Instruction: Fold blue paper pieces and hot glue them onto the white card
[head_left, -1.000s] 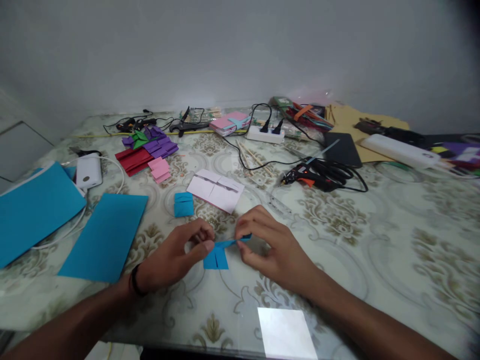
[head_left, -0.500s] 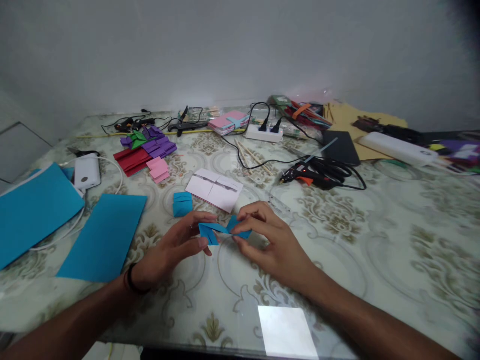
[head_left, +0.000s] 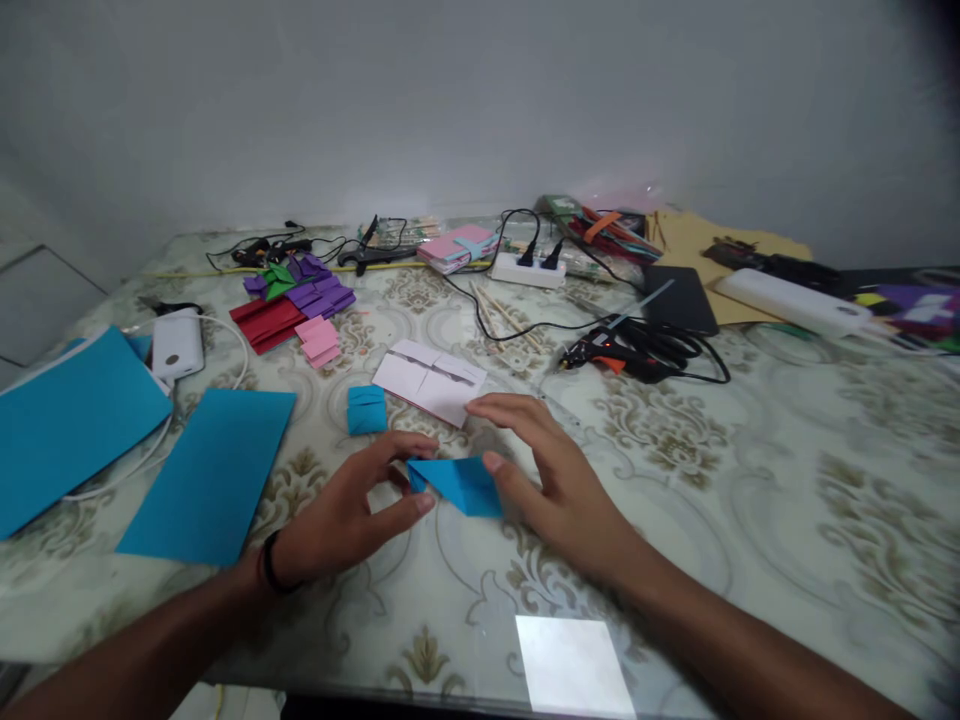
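Observation:
A folded blue paper piece (head_left: pixel 465 483) lies between my two hands, near the middle of the table. My left hand (head_left: pixel 375 500) has its thumb and fingers closed round the paper's left folded end. At the right end, my right hand (head_left: pixel 536 465) touches the paper with its thumb, while its fingers are spread apart above. Just behind my left hand sits a small folded blue square (head_left: pixel 367 410). A white folded paper (head_left: pixel 431 380) with a grey slit lies behind both hands.
Blue sheets (head_left: pixel 210 475) and a white power bank (head_left: pixel 178 343) lie at left. Red folded paper (head_left: pixel 266 323), purple and pink pieces are behind them. A glue gun (head_left: pixel 611 350) with coiled cable lies right of centre, before a power strip (head_left: pixel 529 268).
The blue piece has been turned and now shows a broad flat face. My right fingers have opened away from it and moved up; my left hand has shifted slightly.

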